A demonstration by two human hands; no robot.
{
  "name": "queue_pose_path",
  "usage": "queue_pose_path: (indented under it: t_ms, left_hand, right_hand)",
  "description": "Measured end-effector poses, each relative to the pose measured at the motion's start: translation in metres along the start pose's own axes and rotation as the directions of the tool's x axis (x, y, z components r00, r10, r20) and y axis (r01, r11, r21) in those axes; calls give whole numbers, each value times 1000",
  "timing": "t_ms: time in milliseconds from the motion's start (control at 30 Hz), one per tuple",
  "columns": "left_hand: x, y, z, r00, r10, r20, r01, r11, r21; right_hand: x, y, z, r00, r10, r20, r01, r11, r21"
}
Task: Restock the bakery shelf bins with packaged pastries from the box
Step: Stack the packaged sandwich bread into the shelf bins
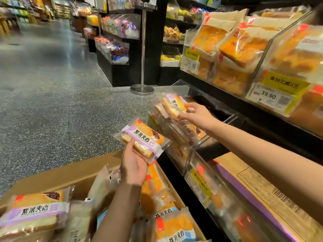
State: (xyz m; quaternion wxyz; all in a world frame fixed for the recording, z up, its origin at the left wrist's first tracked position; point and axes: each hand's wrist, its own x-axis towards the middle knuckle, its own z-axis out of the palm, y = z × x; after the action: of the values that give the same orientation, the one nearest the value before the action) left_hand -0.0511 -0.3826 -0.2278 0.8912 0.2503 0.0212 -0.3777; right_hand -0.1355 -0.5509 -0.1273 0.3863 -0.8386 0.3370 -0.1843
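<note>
Your left hand (133, 165), center frame, grips a purple-banded sandwich bread pack (143, 138) from below, fingers curled round its near edge, held above the cardboard box (70, 173). The box, lower left, holds more packs, purple-label and blue-label mixed. Your right hand (195, 114) reaches into the clear shelf bin (174, 130) right of center, thumb and fingers pinching a second purple-label pack (172, 105) that sits on the stack there. Upper-right bins hold orange toast packs behind a 19.90 price tag (270, 96).
</note>
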Motion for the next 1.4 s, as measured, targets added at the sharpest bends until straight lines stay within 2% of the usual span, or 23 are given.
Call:
queue_pose_path:
  t_ms: [100,233,300,367,433,533,600,700,800,933,1000,1067,1167,1233,1267,1333,1400]
  left_hand:
    - [12,-9,-4,999,-22,-50,21,1000,-15]
    - [22,-18,-18,996,-28,-85,32,998,47]
    - [26,-23,-27,999,4,-42,0,997,81]
    - [30,-26,-30,998,34,-56,-29,995,93]
    - [34,-27,-32,995,60,-81,-51,994,100]
    - [35,-27,-33,994,57,-89,-45,989,138]
    - [35,-25,-34,996,36,-80,-26,992,127]
    - [38,-24,-42,997,3,-76,5,995,102]
    - [39,-22,-45,996,12,-85,-1,993,120]
    - [32,-17,-37,999,34,-21,-30,989,141]
    - [31,-14,-34,999,40,22,-43,991,126]
    - [30,-10,-33,997,58,48,-62,994,89]
    - [23,-5,-29,993,69,100,-72,997,27]
    - [20,-3,-23,989,69,127,-69,998,-10]
    - [18,-3,-20,986,83,145,-81,997,-19]
    - [12,-3,-9,977,82,197,-77,996,-35]
    - [6,-6,-2,965,44,257,-36,999,-39]
  right_hand:
    - [35,15,-10,991,43,-123,-67,977,-203]
    - [78,34,-16,969,76,-235,-180,868,-462]
    - [94,40,-16,966,110,-232,-220,820,-529]
    - [106,37,-15,971,152,-187,-237,746,-622]
    - [119,34,-14,981,115,-153,-190,687,-702]
    - [138,37,-12,999,30,-24,-38,752,-658]
    - [151,44,-9,996,42,72,21,711,-703]
    - [165,49,-5,993,77,91,13,691,-723]
    - [172,49,-1,995,35,96,44,703,-710]
    - [163,51,-2,997,11,81,51,696,-716]
    - [153,44,1,994,-103,30,87,612,-786]
    - [138,27,8,959,-283,15,176,553,-814]
    - [95,-6,29,876,-482,6,368,660,-655]
    - [55,-22,47,889,-455,52,425,777,-463]
    - [33,-27,55,903,-408,137,427,810,-401]
    - [0,-29,69,914,-268,305,372,855,-360]
    - [-17,-26,77,921,-162,356,300,876,-378]
